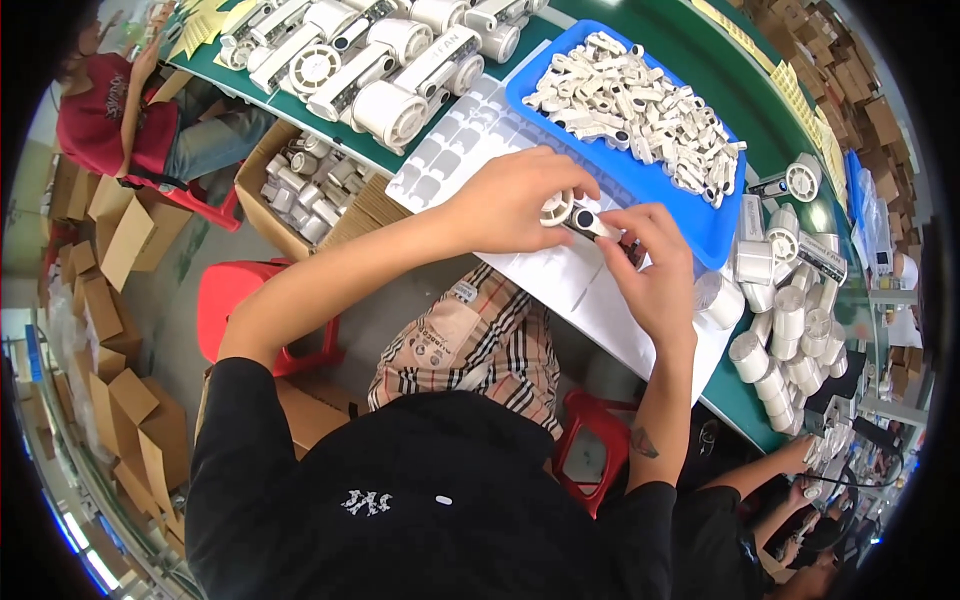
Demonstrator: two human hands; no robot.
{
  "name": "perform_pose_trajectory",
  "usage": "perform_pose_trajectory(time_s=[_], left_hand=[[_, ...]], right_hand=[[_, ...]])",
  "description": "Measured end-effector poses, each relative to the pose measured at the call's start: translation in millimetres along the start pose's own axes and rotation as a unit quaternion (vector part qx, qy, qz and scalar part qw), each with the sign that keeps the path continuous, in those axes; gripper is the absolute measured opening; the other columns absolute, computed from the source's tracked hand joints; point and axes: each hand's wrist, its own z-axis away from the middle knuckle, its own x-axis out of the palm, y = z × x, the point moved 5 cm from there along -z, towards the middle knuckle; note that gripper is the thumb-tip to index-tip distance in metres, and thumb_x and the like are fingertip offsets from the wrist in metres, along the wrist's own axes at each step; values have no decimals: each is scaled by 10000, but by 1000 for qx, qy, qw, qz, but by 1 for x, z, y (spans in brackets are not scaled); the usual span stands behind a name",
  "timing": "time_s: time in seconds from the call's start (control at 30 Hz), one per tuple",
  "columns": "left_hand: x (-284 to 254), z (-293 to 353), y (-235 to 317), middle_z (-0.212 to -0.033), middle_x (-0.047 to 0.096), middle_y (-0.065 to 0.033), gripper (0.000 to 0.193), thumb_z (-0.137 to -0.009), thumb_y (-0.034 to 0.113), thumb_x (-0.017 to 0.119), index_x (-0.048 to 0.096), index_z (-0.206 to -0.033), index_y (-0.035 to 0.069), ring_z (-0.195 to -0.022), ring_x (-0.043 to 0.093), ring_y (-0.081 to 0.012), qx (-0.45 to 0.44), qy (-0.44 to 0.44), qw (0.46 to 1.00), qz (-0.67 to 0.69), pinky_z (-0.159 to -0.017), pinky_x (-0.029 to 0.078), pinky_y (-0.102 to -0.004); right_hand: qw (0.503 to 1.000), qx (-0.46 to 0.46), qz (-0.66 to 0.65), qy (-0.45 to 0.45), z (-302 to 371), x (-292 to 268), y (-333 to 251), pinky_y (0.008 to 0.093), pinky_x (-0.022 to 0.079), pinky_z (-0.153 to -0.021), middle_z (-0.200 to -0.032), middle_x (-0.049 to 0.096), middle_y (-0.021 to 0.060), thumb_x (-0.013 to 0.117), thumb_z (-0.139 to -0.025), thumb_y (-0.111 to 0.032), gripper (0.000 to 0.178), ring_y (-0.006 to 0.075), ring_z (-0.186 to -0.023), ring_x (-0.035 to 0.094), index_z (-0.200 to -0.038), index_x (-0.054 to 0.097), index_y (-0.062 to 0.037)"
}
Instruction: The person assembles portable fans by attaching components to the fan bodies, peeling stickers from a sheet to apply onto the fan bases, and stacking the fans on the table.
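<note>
Both hands meet over a white-covered part of the table, around a small white handheld fan (600,228) with a dark round spot on it. My left hand (520,200) has its fingers closed around the fan's end with the round grille. From the other side, my right hand (655,268) pinches the fan's near end between thumb and fingers, which partly hide it. Just beyond the hands stands a blue tray (718,240) heaped with small white plastic parts (640,110).
White fans (390,60) lie in rows at the far left of the green table; more white fan bodies (790,300) are piled at the right. A cardboard box (345,222) of white parts and a red stool (235,300) are left. Co-workers sit at far left and lower right.
</note>
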Motion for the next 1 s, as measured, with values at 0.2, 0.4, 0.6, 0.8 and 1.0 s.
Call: perform_pose_trajectory(time_s=[0.2,0.4,0.6,0.8,1.0], left_hand=[[0,1,-3,-944,639,-23,349,-641,127,808,636,-944,107,-902,586,-240,14,-8,1000,-23,-781,484,-344],[0,-3,-6,-949,638,-21,336,-640,119,804,633,-928,101,-909,578,-246,30,1,1000,-9,-786,482,-351],[-2,-1,-9,-919,608,-45,307,-653,138,785,624,-911,91,-913,552,-265,35,1,999,-7,-789,470,-368],[2,4,-6,-991,615,-59,304,-702,176,756,641,-961,65,-987,545,-273,61,-29,997,-35,-840,467,-373],[-3,16,2,-1022,612,-25,302,-679,162,755,647,-952,90,-1030,538,-256,90,43,989,-108,-866,446,-378]], right_hand=[[1000,27,15,-4,-2,3,-2,285,487,-627,-858,564,79,698,-766,-19,207,190,-701,580,-970,664,-20],[998,38,47,-2,-5,3,-8,286,455,-582,-818,545,79,696,-772,-14,192,192,-674,571,-962,667,-10],[997,19,75,13,-8,4,-16,316,454,-580,-780,574,95,673,-794,-2,140,229,-652,571,-934,683,-6],[974,-54,220,24,-7,14,-33,375,449,-582,-732,585,111,644,-824,-32,83,290,-652,577,-893,688,-13],[995,-28,98,-10,-10,7,-16,314,452,-659,-872,607,86,706,-766,-40,182,228,-777,567,-947,681,-34]])
